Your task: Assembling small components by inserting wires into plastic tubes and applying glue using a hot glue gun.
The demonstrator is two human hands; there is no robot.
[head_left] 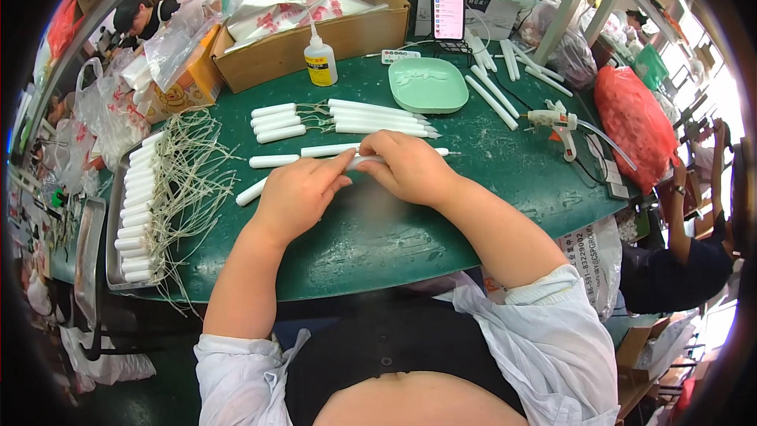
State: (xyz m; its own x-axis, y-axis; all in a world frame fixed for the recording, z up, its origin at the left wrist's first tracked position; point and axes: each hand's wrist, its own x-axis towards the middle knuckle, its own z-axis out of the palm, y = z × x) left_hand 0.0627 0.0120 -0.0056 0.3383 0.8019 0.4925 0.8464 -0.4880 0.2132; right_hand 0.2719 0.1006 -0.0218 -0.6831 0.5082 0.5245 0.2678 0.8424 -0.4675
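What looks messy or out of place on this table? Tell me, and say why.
The thin wires by the tray at left: they spill over its side in a loose tangle, while the white tubes there lie in a neat column. Whitish smears also mark the green table. Nothing looks clearly broken.
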